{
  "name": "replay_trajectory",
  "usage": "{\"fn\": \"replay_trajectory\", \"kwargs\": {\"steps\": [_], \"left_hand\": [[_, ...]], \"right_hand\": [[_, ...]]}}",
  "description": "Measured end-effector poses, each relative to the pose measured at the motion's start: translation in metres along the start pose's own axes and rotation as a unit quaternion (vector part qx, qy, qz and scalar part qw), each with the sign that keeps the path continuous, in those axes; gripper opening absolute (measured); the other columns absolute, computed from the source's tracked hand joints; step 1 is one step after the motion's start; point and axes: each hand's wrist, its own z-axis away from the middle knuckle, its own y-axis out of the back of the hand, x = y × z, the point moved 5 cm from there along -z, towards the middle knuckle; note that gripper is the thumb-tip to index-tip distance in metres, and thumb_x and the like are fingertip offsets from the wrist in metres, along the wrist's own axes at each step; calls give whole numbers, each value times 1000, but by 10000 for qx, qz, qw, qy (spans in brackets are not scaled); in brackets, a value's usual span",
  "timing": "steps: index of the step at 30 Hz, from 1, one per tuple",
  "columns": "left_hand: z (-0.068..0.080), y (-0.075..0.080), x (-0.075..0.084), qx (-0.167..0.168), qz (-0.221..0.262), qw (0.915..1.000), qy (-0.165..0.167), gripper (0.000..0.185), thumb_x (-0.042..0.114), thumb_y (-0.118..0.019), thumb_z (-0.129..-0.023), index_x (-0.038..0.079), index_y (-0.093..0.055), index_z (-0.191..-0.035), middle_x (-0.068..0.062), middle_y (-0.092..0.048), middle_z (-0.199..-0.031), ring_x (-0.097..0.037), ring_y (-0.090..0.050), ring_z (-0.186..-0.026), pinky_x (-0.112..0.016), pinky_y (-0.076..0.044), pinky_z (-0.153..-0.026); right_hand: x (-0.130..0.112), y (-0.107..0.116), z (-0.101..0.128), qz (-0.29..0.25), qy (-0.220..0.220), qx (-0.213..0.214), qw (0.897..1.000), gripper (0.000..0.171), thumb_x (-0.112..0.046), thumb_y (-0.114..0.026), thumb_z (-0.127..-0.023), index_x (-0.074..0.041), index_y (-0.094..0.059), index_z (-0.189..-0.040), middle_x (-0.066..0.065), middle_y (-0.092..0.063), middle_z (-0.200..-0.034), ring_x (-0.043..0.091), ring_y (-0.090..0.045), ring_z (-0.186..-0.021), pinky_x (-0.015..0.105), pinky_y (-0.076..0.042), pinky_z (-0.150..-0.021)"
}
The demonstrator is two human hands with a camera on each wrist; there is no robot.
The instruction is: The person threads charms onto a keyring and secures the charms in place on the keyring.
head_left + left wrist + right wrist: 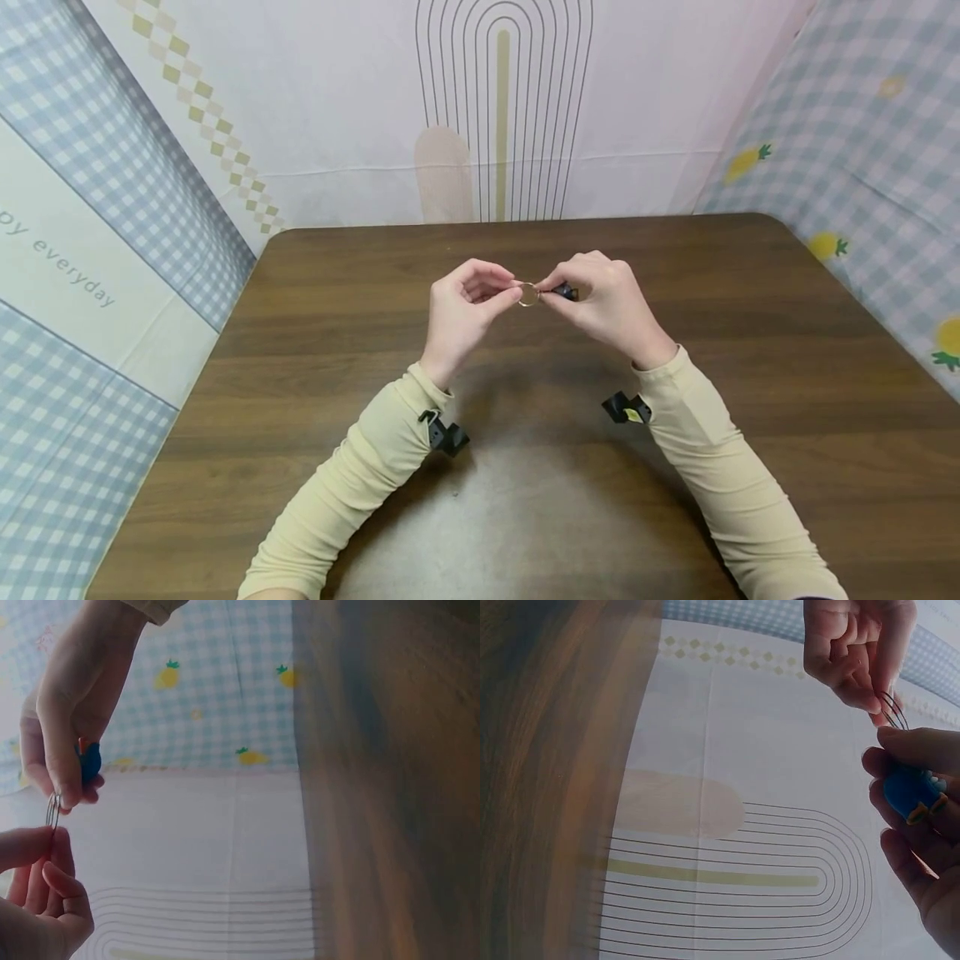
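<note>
A thin metal key ring (528,294) hangs in the air above the brown table (315,350), held from both sides. My left hand (467,305) pinches the ring's left edge between thumb and forefinger. My right hand (600,298) pinches the ring's right edge and holds a small blue charm with an orange tip (564,292) in its curled fingers. The left wrist view shows the ring (53,811) edge-on between both hands, with the blue charm (89,762) above it. The right wrist view shows the ring (893,711) and the blue charm (910,790) in the right hand's fingers.
Printed cloth walls close in the table on the left (90,250), back (495,117) and right (870,150). Both forearms wear beige sleeves with small black camera mounts (447,435) at the wrists.
</note>
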Motion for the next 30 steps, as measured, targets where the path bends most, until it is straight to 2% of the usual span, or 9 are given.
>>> {"fn": "replay_trajectory", "kwargs": {"steps": [5,11,14,18,22,25,27,30], "left_hand": [[-4,0,2,-341,-433,9985,-66,16,-6,-76,-77,-4,-66,-89,-23,-71,-86,-4,-66,-71,-21,-55,-67],[-8,-5,3,-894,-1104,9898,-111,9,-3,-74,-79,1,-67,-84,-17,-72,-81,-6,-65,-67,-22,-54,-65],[-10,-8,1,-1020,-1178,9877,-116,8,-4,-72,-79,0,-67,-84,-17,-72,-81,-7,-65,-68,-22,-54,-66],[-11,-11,-4,-1116,-930,9894,58,15,-3,-72,-80,-1,-67,-94,-20,-71,-87,-10,-66,-74,-27,-56,-72],[-11,-12,-10,-1119,-759,9896,483,27,1,-73,-82,1,-64,-107,-20,-71,-93,-13,-68,-78,-29,-57,-74],[-11,-12,-16,-1026,-669,9895,774,28,2,-72,-84,2,-62,-110,-21,-72,-93,-12,-70,-75,-27,-57,-73],[-11,-11,-18,-885,-535,9906,895,26,2,-71,-85,2,-61,-109,-23,-72,-93,-10,-70,-73,-27,-57,-72],[-12,-10,-19,-533,-355,9940,882,23,0,-71,-84,-1,-62,-105,-25,-71,-94,-7,-69,-72,-24,-57,-72]], "right_hand": [[6,-3,0,-40,-65,-316,9995,13,0,-82,-72,-8,-74,-78,3,-70,-71,15,-53,-65,27,-37,-61],[11,-5,-1,-218,7,-530,9984,15,2,-81,-71,-9,-75,-78,3,-70,-72,16,-56,-67,28,-40,-64],[13,-6,-1,-209,24,-564,9982,15,2,-81,-72,-10,-75,-78,2,-70,-71,15,-55,-66,28,-40,-63],[13,-5,-1,-64,37,-450,9990,14,1,-81,-72,-9,-74,-77,3,-69,-71,15,-55,-65,29,-40,-61],[14,-3,-1,39,10,-333,9994,15,1,-81,-72,-9,-73,-78,2,-69,-70,15,-53,-63,28,-38,-59],[14,-3,-2,40,-30,-283,9996,15,2,-80,-72,-10,-74,-79,2,-70,-71,14,-51,-62,29,-38,-58],[13,-3,-3,44,-42,-253,9997,14,1,-80,-73,-10,-74,-79,2,-70,-71,14,-50,-61,30,-39,-58],[14,-3,-4,59,-59,-231,9997,12,1,-79,-73,-8,-74,-79,4,-71,-72,13,-51,-61,31,-40,-60]]}}
